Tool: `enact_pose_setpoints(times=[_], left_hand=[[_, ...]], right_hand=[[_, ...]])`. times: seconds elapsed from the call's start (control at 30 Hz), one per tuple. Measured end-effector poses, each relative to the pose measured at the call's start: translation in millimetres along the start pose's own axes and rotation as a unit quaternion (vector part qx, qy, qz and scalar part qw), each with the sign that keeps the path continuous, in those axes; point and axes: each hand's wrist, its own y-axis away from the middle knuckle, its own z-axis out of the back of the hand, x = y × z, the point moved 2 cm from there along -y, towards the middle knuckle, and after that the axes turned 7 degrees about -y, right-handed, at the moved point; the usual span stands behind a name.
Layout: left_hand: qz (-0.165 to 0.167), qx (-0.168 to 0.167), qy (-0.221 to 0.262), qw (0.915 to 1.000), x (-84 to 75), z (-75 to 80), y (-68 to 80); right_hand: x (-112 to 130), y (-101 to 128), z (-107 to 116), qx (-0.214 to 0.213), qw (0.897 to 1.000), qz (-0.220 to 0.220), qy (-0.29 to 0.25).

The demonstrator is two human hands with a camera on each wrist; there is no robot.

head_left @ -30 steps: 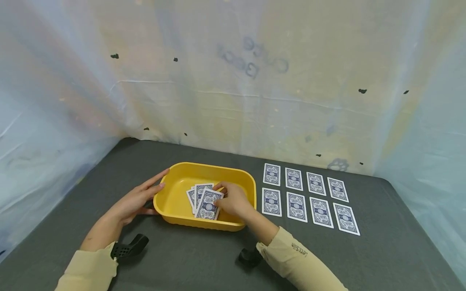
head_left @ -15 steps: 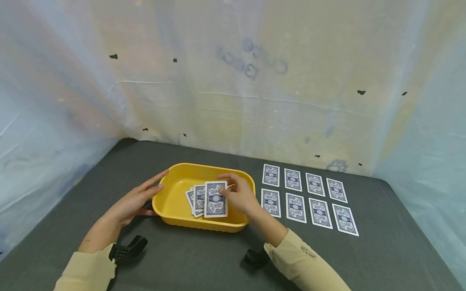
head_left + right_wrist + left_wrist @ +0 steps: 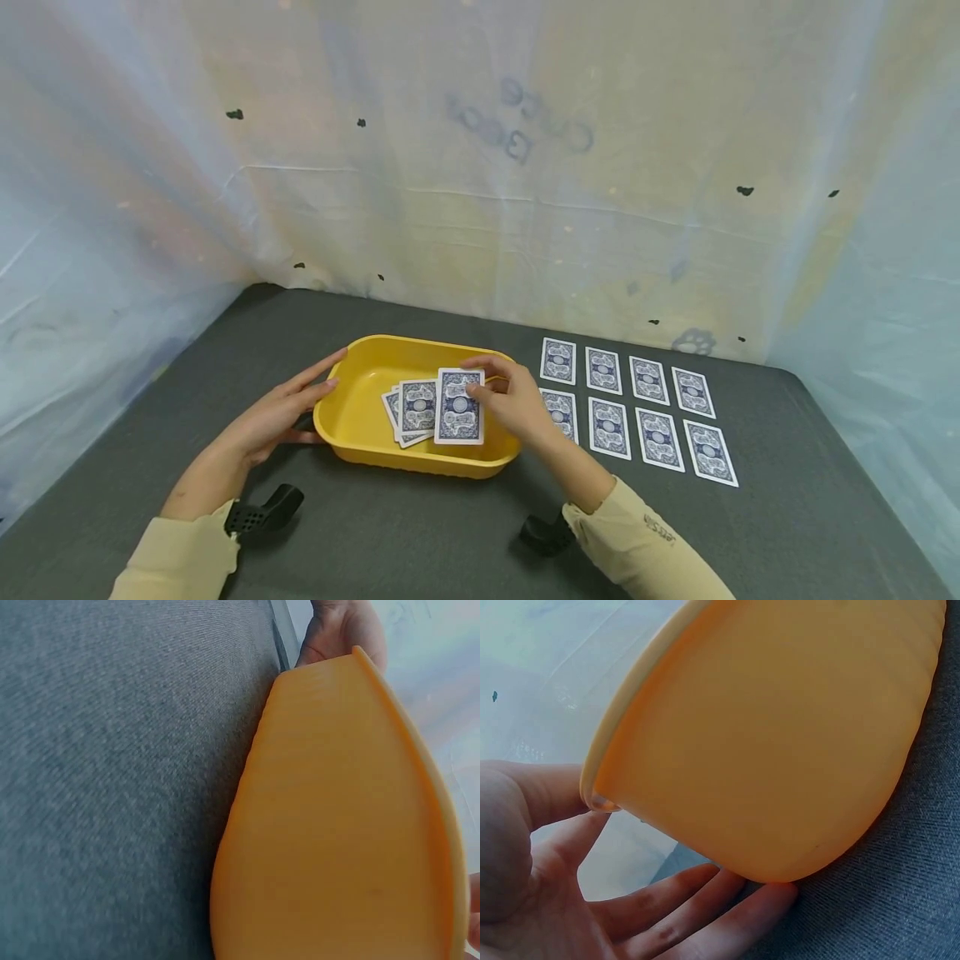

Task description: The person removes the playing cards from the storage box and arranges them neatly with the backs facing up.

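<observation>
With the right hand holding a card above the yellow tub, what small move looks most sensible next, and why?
Probably carry the card rightward out over the tub's rim toward the face-down cards on the table. The right hand pinches it by its right edge, lifted above the loose pile in the tub, while the left hand rests flat against the tub's left wall.
</observation>
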Motion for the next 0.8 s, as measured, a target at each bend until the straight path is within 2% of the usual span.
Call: enact_pose_setpoints(times=[0.8], left_hand=[[0.0,0.004,0.001,1.0,2.1,0.7,-1.8]], right_hand=[[-4,16,41,-0.024,0.999,-0.022,0.016]])
